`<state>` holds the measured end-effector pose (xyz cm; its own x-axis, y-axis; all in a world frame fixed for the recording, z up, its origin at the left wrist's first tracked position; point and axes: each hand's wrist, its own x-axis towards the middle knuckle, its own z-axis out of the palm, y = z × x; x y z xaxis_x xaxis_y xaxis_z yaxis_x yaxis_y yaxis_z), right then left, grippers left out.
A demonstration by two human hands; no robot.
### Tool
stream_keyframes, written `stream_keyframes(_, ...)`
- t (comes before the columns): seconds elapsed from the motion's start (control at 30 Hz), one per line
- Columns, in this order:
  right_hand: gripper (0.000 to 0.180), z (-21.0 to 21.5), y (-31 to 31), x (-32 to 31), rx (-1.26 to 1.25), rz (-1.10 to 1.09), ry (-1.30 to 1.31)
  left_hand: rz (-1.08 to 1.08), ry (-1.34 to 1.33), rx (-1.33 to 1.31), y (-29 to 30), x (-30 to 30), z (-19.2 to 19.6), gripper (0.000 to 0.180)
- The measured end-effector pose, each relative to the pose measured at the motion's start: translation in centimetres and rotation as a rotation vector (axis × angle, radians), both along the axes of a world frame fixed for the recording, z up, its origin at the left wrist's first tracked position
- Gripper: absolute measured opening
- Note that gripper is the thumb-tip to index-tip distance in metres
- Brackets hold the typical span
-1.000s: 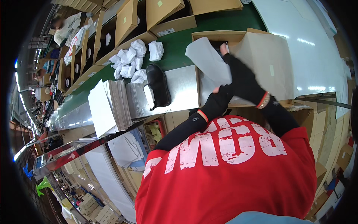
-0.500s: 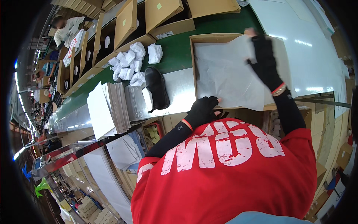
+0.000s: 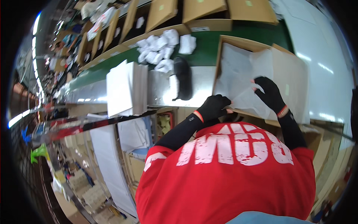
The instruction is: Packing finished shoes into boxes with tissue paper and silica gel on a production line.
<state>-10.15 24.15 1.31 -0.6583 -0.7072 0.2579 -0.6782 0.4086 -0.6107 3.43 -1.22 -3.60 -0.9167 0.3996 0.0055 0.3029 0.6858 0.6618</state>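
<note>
— While pressing paper (image 3: 238, 74) into the box (image 3: 223, 48), where do the hands sit?
— Left hand (image 3: 214, 107) curled at the near edge, right hand (image 3: 270, 93) spread flat on the sheet, nearer its middle; shoe (image 3: 182, 77) lying leftward, lengthwise away.

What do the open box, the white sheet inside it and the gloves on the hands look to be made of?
The open brown box looks like matte cardboard, with raw tan edges and folded flaps. The white sheet lining it seems to be thin tissue paper: slightly translucent, with soft creases. The left hand and right hand wear black gloves, apparently knit fabric: dull, close-fitting, with coloured cuffs.
</note>
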Motion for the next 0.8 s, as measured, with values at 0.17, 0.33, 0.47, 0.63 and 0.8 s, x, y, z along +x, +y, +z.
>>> stream_keyframes(0.17, 0.025, 3.4, -2.0, 3.3, -0.134, -0.075, -0.201, 0.377, 0.115, 0.060, -7.9, -0.6, 5.8, 0.029)
stream_keyframes(0.33, 0.023, 6.8, -4.4, 5.1, -0.180, -0.160, -0.298, 0.957, 0.349, -0.017, -27.4, 0.7, 5.1, 0.023)
stream_keyframes(0.47, 0.024, 8.1, -7.2, 6.2, -0.176, -0.145, -0.270, 1.294, 0.423, -0.423, -42.6, 7.7, 3.6, 0.045)
stream_keyframes(0.63, 0.025, 9.6, -11.9, 7.2, -0.180, -0.125, -0.335, 1.696, -0.293, -0.622, -50.1, 14.9, 2.6, 0.087)
stream_keyframes(0.8, 0.025, 9.8, -17.0, 8.3, -0.139, -0.071, -0.291, 1.677, -0.148, -0.699, -49.1, 14.7, 3.1, 0.076)
